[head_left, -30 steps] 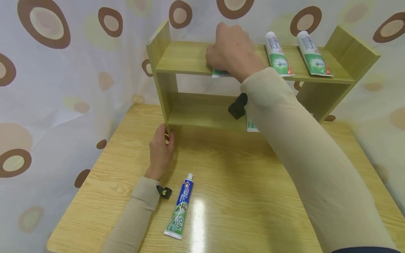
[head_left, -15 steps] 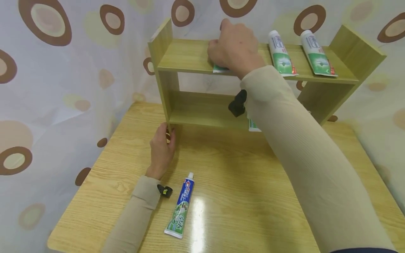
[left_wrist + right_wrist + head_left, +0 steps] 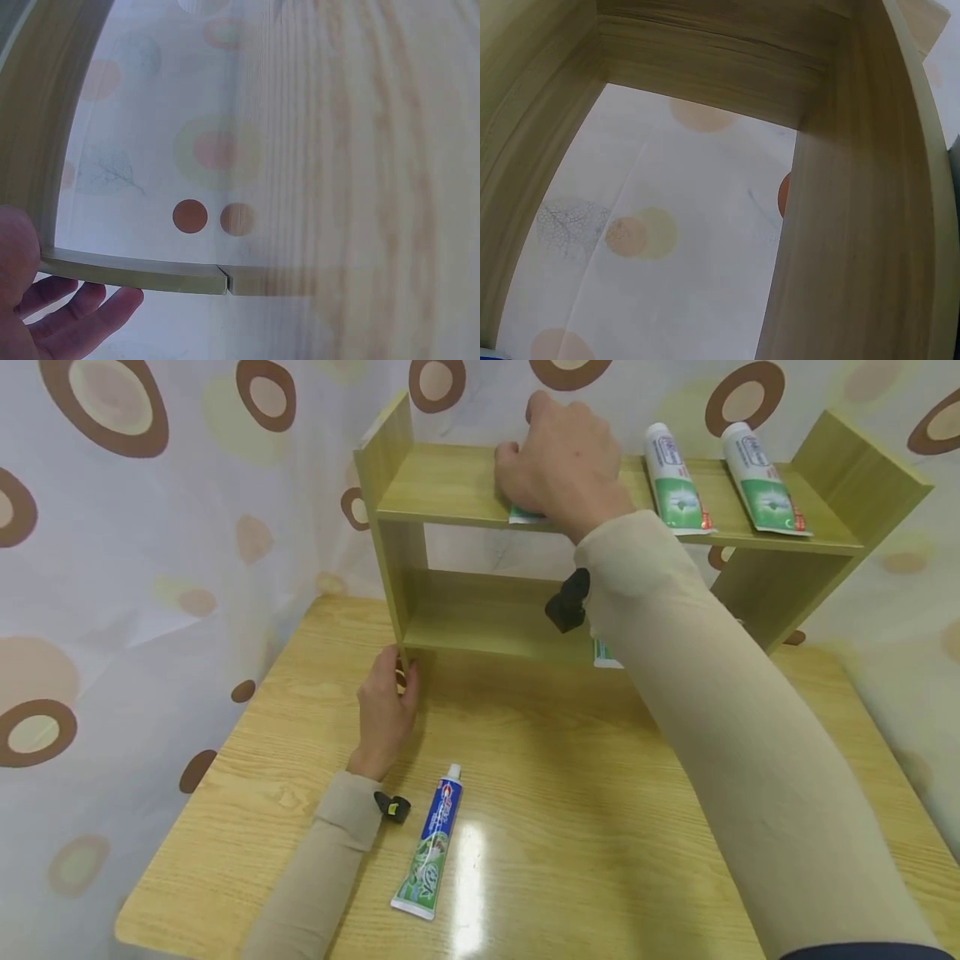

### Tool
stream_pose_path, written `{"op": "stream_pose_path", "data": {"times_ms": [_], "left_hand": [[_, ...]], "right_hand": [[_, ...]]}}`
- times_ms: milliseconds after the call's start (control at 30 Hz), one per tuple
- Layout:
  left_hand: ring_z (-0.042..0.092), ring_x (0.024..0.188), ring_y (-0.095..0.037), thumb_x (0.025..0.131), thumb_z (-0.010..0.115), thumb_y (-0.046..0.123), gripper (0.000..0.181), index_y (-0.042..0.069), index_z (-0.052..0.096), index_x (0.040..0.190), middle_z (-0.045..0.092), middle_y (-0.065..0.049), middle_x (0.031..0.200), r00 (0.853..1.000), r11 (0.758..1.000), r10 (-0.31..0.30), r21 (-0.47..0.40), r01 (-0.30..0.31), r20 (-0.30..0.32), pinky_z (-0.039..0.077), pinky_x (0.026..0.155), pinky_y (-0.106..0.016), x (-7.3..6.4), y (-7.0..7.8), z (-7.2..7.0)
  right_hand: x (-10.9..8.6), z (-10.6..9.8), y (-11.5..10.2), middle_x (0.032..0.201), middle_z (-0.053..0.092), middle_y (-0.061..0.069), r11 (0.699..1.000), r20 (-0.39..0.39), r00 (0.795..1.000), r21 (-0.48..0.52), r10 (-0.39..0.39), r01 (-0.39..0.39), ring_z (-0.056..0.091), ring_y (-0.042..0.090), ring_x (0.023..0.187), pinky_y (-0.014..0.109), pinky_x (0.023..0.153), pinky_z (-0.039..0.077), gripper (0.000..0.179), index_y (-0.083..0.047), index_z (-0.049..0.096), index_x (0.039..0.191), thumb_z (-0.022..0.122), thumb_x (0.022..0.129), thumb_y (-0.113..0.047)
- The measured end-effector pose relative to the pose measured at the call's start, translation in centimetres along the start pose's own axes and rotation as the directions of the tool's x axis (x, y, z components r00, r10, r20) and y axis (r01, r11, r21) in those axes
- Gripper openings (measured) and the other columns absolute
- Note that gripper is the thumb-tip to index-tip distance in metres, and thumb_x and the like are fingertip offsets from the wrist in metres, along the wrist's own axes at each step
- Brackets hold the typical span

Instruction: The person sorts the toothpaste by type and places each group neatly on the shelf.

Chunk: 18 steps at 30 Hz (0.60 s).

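Note:
In the head view my right hand [image 3: 566, 464] is on the upper board of a two-tier wooden shelf [image 3: 446, 481]. Its fingers are curled over a toothpaste tube [image 3: 527, 516], of which only the green lower end shows. My left hand [image 3: 385, 708] grips the foot of the shelf's left side panel [image 3: 392, 585]. In the left wrist view, fingers [image 3: 101, 319] of that hand reach under a wooden edge. Two white-and-green toothpaste tubes [image 3: 678, 485] [image 3: 765, 485] lie on the upper board to the right. A blue-and-green toothpaste tube [image 3: 431, 843] lies on the table near my left wrist.
On the lower board [image 3: 487, 618], a green tube end [image 3: 607, 653] shows beside my right sleeve [image 3: 720, 693], which hides the rest. The wooden table [image 3: 540, 827] carries the shelf. A patterned cloth [image 3: 187, 527] hangs behind and at the sides.
The tube under my right hand has slid slightly back, its end now closer to the board's front edge. My left hand keeps its grip. The head view has shifted a little.

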<state>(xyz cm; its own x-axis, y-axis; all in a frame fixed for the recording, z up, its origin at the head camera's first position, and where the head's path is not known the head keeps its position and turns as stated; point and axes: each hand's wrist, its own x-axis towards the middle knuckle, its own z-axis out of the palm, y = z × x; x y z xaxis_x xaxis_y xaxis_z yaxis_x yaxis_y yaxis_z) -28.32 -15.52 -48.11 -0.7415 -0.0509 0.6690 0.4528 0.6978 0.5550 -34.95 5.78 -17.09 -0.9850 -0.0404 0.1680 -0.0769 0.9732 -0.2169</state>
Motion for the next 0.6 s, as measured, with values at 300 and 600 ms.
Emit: {"op": "stream_pose_path", "data": {"times_ms": [300, 600], "left_hand": [[0.073, 0.082, -0.036, 0.108, 0.063, 0.003, 0.018, -0.007, 0.060, 0.122, 0.073, -0.025, 0.105, 1.000, 1.000, 0.000, -0.002, 0.000, 0.013, 0.066, 0.064, -0.045, -0.6, 0.1, 0.6], [0.073, 0.086, -0.037, 0.110, 0.063, 0.006, 0.020, -0.006, 0.061, 0.125, 0.072, -0.025, 0.107, 1.000, 1.000, 0.002, -0.026, -0.003, -0.006, 0.067, 0.069, -0.049, 0.3, 0.2, 0.3]], "right_hand": [[-1.2, 0.6, 0.7, 0.165, 0.045, 0.011, 0.992, -0.273, 0.961, 0.096, -0.051, 0.080, 0.065, 0.032, 0.103, 0.033, 0.083, 0.055, 0.063, -0.020, 0.043, 0.165, 0.038, 0.112, -0.053], [-3.9, -0.5, 1.2, 0.136, 0.072, 0.009, 0.942, -0.555, 0.790, 0.035, -0.260, 0.334, 0.069, 0.031, 0.114, 0.035, 0.079, 0.051, 0.045, -0.010, 0.068, 0.138, 0.050, 0.111, -0.042]]}}
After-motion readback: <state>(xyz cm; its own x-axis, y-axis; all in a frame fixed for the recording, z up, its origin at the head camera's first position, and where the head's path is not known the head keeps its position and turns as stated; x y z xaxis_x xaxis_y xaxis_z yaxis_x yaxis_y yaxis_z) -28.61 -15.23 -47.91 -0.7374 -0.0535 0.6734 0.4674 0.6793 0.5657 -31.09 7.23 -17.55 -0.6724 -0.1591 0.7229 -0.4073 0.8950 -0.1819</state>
